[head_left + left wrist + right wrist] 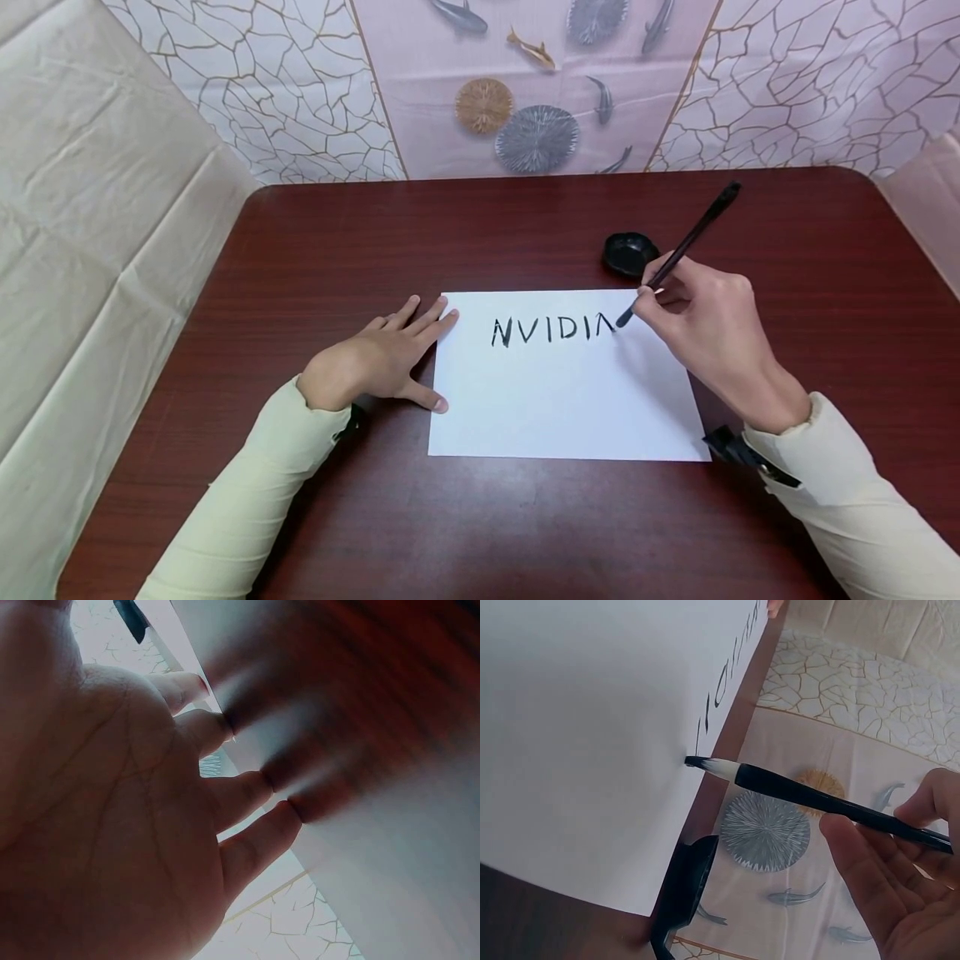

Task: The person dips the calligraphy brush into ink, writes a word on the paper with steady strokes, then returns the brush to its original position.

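A white sheet of paper (547,408) lies on the table, with black letters (558,328) reading "NVIDI" and a last peaked stroke along its upper part. My right hand (712,333) pinches a black-handled ink brush (697,233) between thumb and fingers, slanted up to the right. In the right wrist view, the brush's pale bristles (721,768) end in an inked black tip right at the last stroke. With fingers spread, my left hand (375,358) rests across the paper's left edge, fingertips and thumb on the sheet. Its palm (112,787) fills much of the left wrist view.
A small black ink dish (628,253) stands just beyond the paper's upper right edge, close behind the right hand. The dark red wooden table (420,525) has patterned cloth (525,50) behind it and a plain cream cloth (97,250) at the left.
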`<action>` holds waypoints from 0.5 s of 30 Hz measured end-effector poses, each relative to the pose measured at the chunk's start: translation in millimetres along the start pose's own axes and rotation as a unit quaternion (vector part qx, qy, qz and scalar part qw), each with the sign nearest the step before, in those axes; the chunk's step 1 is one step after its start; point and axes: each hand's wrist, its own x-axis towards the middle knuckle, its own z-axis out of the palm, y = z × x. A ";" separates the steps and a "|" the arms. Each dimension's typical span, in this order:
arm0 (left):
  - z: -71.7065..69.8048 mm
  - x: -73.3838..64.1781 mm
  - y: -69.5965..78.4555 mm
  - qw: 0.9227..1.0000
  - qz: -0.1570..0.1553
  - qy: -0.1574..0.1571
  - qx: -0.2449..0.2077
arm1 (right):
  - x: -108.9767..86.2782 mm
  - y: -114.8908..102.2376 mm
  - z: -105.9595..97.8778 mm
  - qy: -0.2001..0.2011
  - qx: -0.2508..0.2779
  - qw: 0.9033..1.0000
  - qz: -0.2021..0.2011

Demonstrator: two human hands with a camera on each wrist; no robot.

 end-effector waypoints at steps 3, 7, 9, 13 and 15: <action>-0.4 -0.5 0.1 1.000 0.000 -0.001 -0.001 | -0.3 -0.5 -1.3 -0.005 -0.006 1.000 -0.002; -0.5 -0.3 0.3 1.000 0.000 -0.002 -0.002 | -0.3 -2.0 -4.1 0.001 -0.014 1.000 -0.009; -0.8 -0.2 0.5 1.000 -0.001 -0.003 -0.003 | -0.1 -2.9 -6.0 0.011 -0.013 1.000 -0.010; -1.0 -0.4 0.9 1.000 -0.002 -0.002 -0.003 | 0.5 -4.4 -8.4 0.030 0.009 0.999 -0.006; -0.4 0.0 0.6 1.000 -0.002 -0.002 -0.002 | 0.6 -4.6 -8.6 0.033 0.025 0.999 -0.004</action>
